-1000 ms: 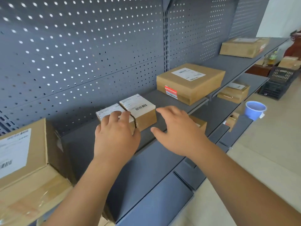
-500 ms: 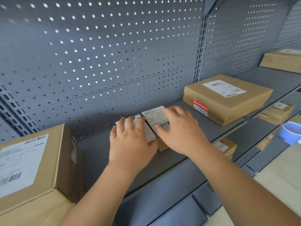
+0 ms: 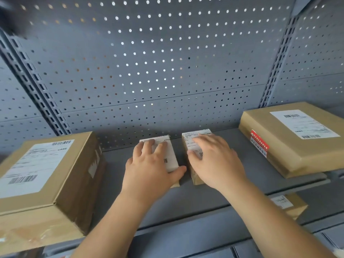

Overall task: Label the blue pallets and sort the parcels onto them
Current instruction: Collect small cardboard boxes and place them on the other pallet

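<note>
Parcels: the left parcel (image 3: 170,158) and the right parcel (image 3: 194,138) are small. They stand side by side in the middle of a grey shelf (image 3: 115,175), with a thin gap between them. Each has a white label on top.

The left hand (image 3: 150,172) lies on the left parcel. Its fingers spread over the top and bend down a little. Its thumb hooks round the right side of that parcel, near the front corner. So the hand holds it from above.

The right hand (image 3: 216,161) lies on the right parcel. Its fingers rest on the label and are nearly straight. Its thumb lies along the left edge of the top. I cannot tell if this hand grips the parcel or only rests on it.

A big box (image 3: 46,174) stands at the left end of the shelf, apart from the left parcel. It has a white label with bar codes on top and clear tape low on its front. A flat box (image 3: 290,146) lies at the right end, apart from the right parcel. It has a white label on top and a red sticker (image 3: 259,141) on its near left edge.

Behind them all is a grey wall (image 3: 149,62) full of small round holes. Under the right arm, a low box (image 3: 290,203) lies on a lower shelf (image 3: 320,209).
</note>
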Demonstrator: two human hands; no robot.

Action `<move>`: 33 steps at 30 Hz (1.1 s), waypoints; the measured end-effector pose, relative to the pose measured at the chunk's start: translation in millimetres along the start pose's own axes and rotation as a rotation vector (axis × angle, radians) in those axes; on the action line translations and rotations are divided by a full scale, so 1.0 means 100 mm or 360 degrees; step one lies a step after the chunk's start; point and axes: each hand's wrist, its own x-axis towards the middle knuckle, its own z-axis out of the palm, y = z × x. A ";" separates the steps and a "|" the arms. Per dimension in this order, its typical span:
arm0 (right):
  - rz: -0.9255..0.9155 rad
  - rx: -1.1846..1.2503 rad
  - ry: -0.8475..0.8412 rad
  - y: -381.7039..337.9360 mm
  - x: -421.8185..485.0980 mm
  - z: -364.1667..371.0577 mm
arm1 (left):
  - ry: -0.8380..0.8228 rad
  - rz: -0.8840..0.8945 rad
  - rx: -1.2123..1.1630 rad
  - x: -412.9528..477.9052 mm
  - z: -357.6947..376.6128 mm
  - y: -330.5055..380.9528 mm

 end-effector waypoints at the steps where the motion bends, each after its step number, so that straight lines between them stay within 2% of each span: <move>1: -0.0011 -0.0004 -0.0004 0.04 0.01 -0.01 | -0.0015 -0.0041 -0.0002 0.00 0.00 0.01; 10: -0.0148 -0.0045 -0.0131 0.22 -0.03 -0.03 | -0.0092 -0.0320 0.0133 -0.10 0.02 0.23; 22: -0.0301 0.0045 -0.0115 0.38 -0.11 -0.10 | 0.0045 -0.0514 0.0198 -0.38 0.03 0.46; 33: -0.0384 0.0181 -0.0085 0.29 -0.23 -0.29 | 0.0151 -0.0640 0.0170 -0.82 -0.31 0.63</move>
